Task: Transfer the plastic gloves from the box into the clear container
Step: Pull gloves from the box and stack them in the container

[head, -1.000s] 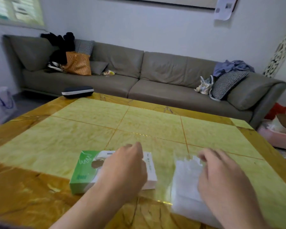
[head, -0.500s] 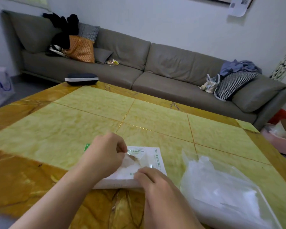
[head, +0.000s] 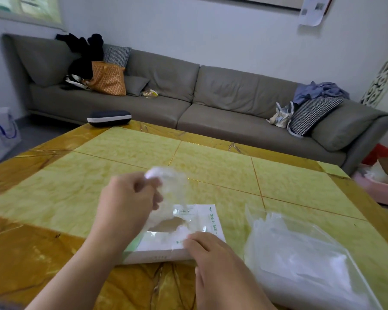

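Nearest the front edge of the bench [head: 54, 253], the right hand [head: 220, 265] presses its fingertips down on the near right corner of the box [head: 202, 229], pinning it; whether those fingers also catch loose film there is too blurred to tell. The box lies flat near the front edge, its torn top opening showing. Just beyond it the left hand [head: 128, 202] is curled round a bunched plastic glove [head: 166, 182], lifted above the box with its film trailing down toward the opening. To the right of the box, close by but apart, sits the clear container [head: 305, 260], already holding a pile of gloves.

The step in hand looks like drawing one glove free of the box. Next, the left hand would need to clear the opening and carry the glove rightward over the container's rim before letting go, while the box stays held.
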Demonstrator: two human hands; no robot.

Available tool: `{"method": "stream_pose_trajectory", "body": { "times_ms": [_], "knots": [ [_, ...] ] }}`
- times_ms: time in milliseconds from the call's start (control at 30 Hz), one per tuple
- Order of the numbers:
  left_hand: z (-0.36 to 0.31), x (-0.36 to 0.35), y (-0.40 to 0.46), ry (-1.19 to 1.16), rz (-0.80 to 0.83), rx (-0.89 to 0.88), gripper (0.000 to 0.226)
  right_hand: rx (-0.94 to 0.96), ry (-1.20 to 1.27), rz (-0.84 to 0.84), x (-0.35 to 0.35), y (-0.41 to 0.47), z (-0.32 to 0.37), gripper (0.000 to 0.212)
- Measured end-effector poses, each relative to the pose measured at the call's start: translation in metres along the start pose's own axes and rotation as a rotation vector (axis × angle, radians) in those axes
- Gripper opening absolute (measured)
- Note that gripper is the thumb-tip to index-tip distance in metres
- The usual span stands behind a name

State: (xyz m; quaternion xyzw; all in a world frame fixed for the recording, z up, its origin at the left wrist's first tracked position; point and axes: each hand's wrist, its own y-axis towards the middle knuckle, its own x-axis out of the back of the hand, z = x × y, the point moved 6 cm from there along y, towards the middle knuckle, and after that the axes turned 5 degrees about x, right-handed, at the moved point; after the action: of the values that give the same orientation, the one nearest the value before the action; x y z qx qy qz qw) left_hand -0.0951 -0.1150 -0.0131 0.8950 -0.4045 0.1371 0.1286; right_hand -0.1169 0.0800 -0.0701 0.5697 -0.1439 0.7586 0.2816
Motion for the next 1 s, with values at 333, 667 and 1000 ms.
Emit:
{"method": "stream_pose_trajectory", "body": {
  "times_ms": [333, 667, 1000],
  "knots": [
    [-0.010, -0.042, -0.039, -0.767, 0.255, 0.317, 0.021, -0.173, 0.839, -0.210, 0.035, -0.015, 0.013, 0.045],
    [-0.015, -0.063, -0.054, -0.855, 0.256, 0.335, 0.029, -0.410, 1.155, -0.770, 0.083, -0.045, -0.048, 0.011],
    [-0.055, -0.086, -0.082, -0.565, 0.335, 0.110, 0.019, -0.511, 0.994, -0.909, 0.150, -0.108, -0.146, 0.011]
  ]
}}
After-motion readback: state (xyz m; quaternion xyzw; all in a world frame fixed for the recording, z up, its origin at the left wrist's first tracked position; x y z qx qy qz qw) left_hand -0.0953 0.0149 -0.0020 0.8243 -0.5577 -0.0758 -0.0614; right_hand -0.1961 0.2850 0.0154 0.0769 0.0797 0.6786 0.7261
